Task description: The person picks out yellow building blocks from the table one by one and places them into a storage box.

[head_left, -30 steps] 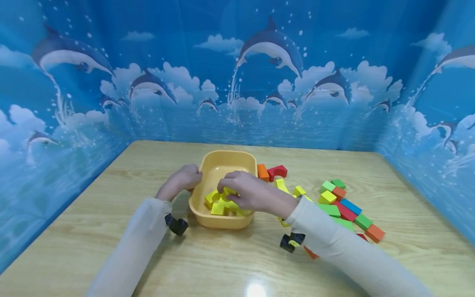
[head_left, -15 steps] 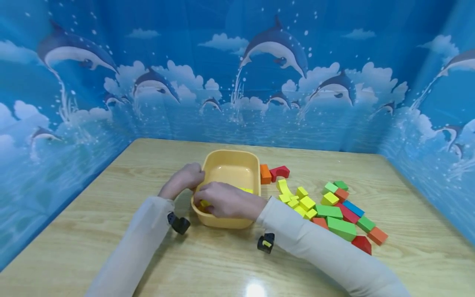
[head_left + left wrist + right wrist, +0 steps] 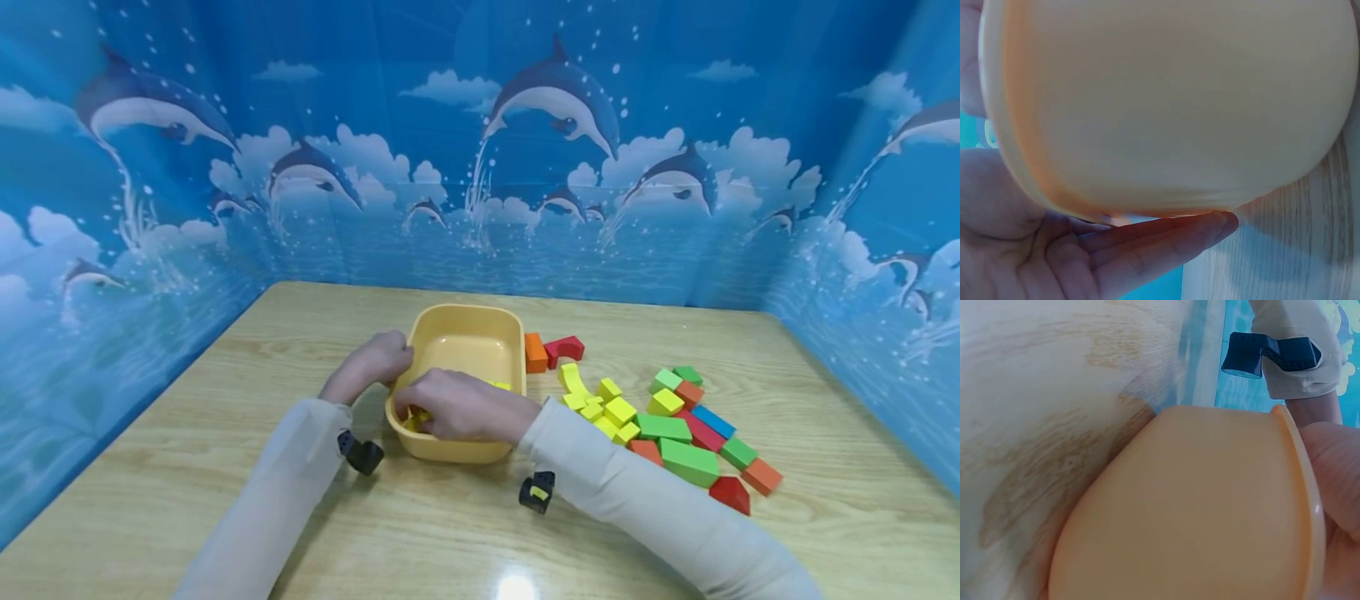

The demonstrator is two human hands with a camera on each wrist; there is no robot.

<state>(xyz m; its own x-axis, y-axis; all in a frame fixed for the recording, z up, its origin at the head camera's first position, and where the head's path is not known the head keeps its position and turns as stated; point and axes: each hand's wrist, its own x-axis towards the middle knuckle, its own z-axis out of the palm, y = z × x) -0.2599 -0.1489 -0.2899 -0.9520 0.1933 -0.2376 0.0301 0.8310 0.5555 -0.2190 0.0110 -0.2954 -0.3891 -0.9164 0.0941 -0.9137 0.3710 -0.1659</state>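
A yellow-orange plastic tub point(image 3: 480, 337) stands on the table, with yellow blocks point(image 3: 501, 385) in its front part. My left hand point(image 3: 378, 354) grips the tub's left rim; in the left wrist view, its fingers point(image 3: 1154, 250) lie along the outside of the wall. Down inside the front left of the tub, my right hand point(image 3: 457, 406) has curled fingers, with a yellow block point(image 3: 417, 418) showing between fingers and thumb. That hand hides most of the other blocks in there. In the right wrist view the tub's outer wall point(image 3: 1179, 512) covers the fingertips.
Right of the tub lies a pile of yellow blocks point(image 3: 619, 411), beside green point(image 3: 688, 462), red point(image 3: 730, 494) and blue blocks point(image 3: 713, 420). An orange block point(image 3: 535, 353) and a red arch block point(image 3: 564, 349) sit against the tub's right side. A dolphin-print curtain point(image 3: 480, 208) encloses the table.
My right hand has moved left and lower within the tub, to its front left, and has stayed there over the last half second. My left hand keeps its hold on the rim.
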